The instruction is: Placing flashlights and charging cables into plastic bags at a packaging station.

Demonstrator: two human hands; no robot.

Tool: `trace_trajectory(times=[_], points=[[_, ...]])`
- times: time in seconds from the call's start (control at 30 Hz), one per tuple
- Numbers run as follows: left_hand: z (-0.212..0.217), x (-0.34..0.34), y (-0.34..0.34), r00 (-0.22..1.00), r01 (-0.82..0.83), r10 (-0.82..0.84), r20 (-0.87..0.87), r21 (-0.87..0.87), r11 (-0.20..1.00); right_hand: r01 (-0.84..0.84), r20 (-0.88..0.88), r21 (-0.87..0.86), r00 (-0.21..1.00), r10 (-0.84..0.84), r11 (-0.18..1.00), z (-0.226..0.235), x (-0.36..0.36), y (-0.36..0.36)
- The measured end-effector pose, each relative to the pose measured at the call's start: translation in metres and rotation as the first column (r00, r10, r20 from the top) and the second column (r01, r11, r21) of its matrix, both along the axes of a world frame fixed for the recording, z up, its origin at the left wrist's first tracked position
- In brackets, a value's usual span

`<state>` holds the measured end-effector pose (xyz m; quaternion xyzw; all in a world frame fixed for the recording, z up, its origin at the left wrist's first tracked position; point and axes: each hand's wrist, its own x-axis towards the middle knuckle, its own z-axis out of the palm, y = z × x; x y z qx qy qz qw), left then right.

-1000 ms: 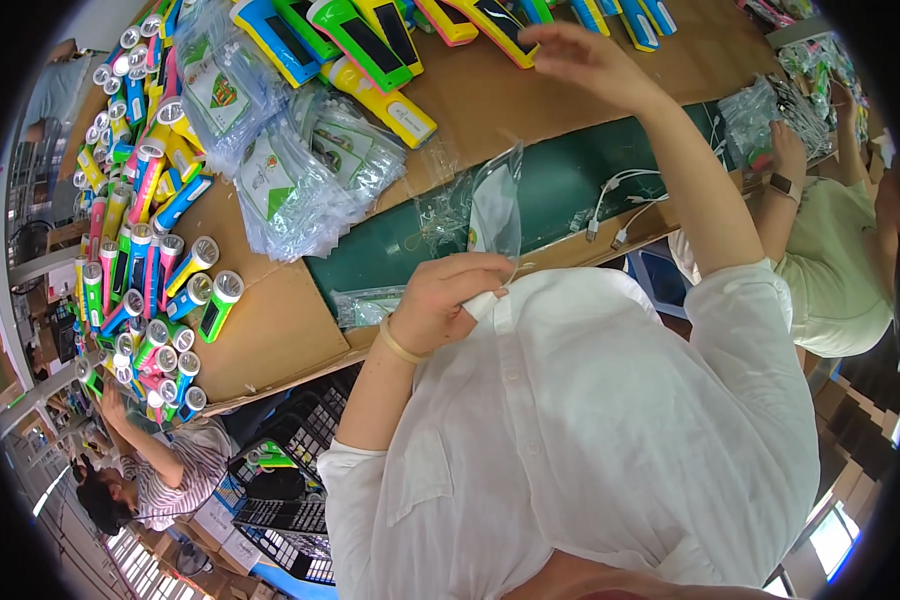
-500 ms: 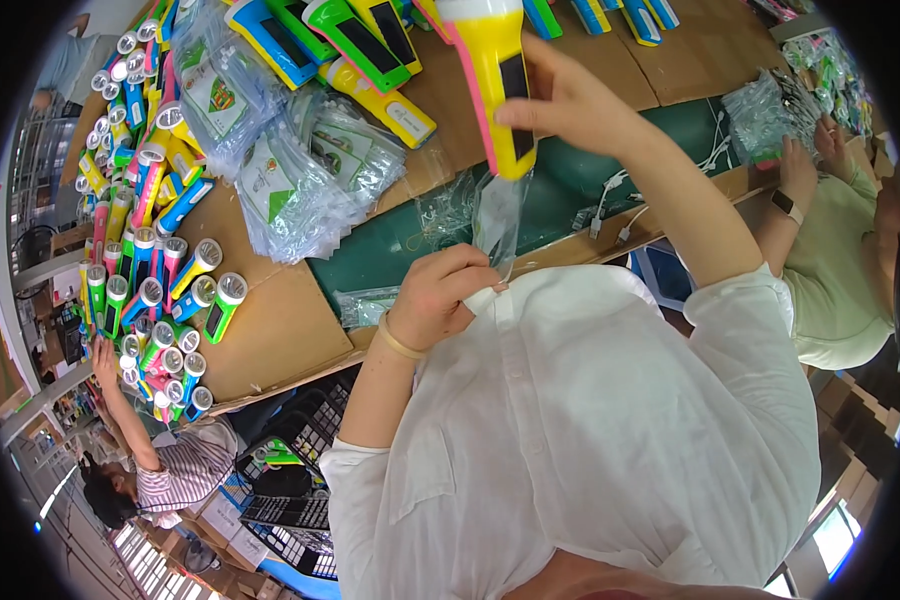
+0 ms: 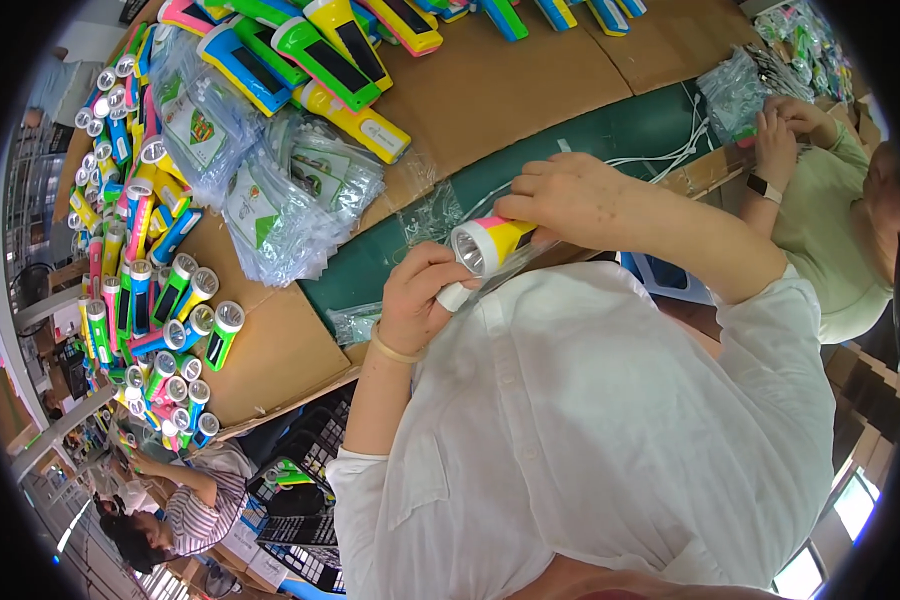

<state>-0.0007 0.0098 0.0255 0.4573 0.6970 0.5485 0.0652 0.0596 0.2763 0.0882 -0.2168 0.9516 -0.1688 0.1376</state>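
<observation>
My right hand (image 3: 567, 203) is wrapped over a yellow and pink flashlight (image 3: 507, 236), whose white-rimmed clear lens points to the left, toward my other hand. Clear plastic, seemingly a bag (image 3: 515, 264), runs along the flashlight's near side; I cannot tell how far it covers the body. My left hand (image 3: 417, 298) is closed at the bag's left end, close to the lens. A small white piece (image 3: 454, 296) shows at its fingers, and its kind is unclear. Both hands are just in front of my white shirt, over the table's near edge.
Printed clear bags (image 3: 288, 205) lie in a heap on the cardboard-covered table (image 3: 515, 90). Colourful flashlights (image 3: 330, 62) are piled behind and along the left. White cables (image 3: 670, 160) lie on the green strip. One co-worker's hands (image 3: 775, 140) are at right; another person (image 3: 185, 500) is lower left.
My right hand has brought the flashlight down and toward me, turning its lens leftward beside my left hand. The right-hand co-worker's hands have come together. The person at lower left has drawn an arm back.
</observation>
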Motion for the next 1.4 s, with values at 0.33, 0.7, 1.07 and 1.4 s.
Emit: trace_trajectory(times=[0.33,0.7,1.07,1.4], points=[[-0.024,-0.008,0.013,0.997,-0.021,0.013,-0.072,-0.098,0.995,0.274,-0.023,-0.475,0.946,-0.323,0.837,-0.025,0.022,0.045],[-0.022,-0.003,0.014,0.994,0.006,-0.02,-0.103,-0.136,0.991,0.601,-0.034,0.114,0.798,-0.602,0.791,-0.061,0.06,0.146],[-0.022,0.0,0.014,0.989,-0.045,0.024,-0.148,-0.14,0.989,0.595,0.393,-0.732,0.767,-0.507,0.333,0.029,0.033,0.094],[-0.022,0.005,0.008,0.993,-0.078,0.066,-0.101,-0.123,0.989,0.653,0.647,-0.753,0.757,-0.092,0.077,0.008,0.042,0.035]])
